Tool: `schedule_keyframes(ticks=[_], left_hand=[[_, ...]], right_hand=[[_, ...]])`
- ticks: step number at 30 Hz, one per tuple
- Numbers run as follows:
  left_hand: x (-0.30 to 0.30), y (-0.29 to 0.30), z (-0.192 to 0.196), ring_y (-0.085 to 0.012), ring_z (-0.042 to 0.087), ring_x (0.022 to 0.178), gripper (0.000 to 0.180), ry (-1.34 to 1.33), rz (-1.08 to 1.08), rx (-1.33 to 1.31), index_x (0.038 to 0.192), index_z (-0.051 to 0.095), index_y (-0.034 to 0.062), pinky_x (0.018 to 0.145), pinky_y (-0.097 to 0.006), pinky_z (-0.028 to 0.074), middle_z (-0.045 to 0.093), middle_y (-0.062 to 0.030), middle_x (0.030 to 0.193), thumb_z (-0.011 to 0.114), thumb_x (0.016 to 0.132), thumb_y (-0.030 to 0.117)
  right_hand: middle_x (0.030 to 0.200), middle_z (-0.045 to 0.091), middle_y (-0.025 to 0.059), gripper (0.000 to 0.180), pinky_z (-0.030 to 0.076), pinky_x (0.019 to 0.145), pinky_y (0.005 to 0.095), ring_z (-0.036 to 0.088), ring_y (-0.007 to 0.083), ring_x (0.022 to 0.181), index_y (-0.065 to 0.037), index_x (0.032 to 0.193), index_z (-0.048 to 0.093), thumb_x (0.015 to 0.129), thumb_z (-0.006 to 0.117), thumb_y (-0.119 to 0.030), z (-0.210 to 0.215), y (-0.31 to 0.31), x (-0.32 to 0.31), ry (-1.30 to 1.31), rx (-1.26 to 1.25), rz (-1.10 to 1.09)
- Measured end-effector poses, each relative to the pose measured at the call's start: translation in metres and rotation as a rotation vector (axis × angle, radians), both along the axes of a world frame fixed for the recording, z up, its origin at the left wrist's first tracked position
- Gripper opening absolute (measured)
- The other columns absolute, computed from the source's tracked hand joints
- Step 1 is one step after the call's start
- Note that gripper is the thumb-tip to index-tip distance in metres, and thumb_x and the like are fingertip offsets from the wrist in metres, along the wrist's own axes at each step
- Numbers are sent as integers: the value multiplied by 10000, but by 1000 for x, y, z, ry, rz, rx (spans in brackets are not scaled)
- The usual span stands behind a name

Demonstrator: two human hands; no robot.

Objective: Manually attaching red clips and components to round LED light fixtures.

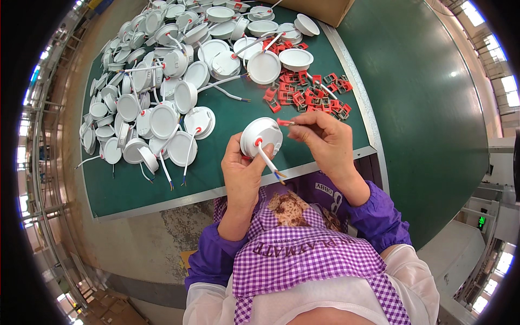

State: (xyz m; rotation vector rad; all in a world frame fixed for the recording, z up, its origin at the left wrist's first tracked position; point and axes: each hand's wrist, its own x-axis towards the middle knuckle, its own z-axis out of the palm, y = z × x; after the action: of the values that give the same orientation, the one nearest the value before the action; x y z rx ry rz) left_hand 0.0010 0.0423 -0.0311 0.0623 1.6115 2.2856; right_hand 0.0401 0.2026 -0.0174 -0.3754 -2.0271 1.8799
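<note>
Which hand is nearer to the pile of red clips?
Right. The right hand is just below the red clips in view; the left hand, holding a white fixture, is lower, farther left.

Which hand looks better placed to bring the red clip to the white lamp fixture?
Probably the right hand: it pinches the red clip just beside the white lamp fixture, while the left hand is occupied holding that fixture.

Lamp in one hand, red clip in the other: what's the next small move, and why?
Probably ease the red clip against the right side of the white lamp: the right hand pinches the clip close by, while the left hand holds the lamp.
</note>
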Motion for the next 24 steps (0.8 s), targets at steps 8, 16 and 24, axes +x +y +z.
schedule_keyframes(ticks=[8,16,24], left_hand=[[4,2,-8,-96,581,920,316,100,5,-15,1104,554,-11,804,-237,496,614,-48,1005,711,831,-5],[4,3,-8,-104,590,917,323,214,33,-123,1124,590,-30,788,-238,502,614,-53,1014,710,825,-11],[-2,-2,-5,-84,589,889,296,261,-54,-193,1110,613,-17,745,-229,501,626,-38,994,704,829,4]], right_hand=[[855,639,116,159,515,623,319,654,255,734,12,922,653,772,704,5,1,-12,5,173,468,35],[877,638,132,193,528,628,336,661,272,744,10,984,628,799,635,67,1,-19,10,169,530,35],[871,630,135,198,525,630,336,661,267,744,7,963,618,780,630,82,-5,-22,11,241,586,-26]])
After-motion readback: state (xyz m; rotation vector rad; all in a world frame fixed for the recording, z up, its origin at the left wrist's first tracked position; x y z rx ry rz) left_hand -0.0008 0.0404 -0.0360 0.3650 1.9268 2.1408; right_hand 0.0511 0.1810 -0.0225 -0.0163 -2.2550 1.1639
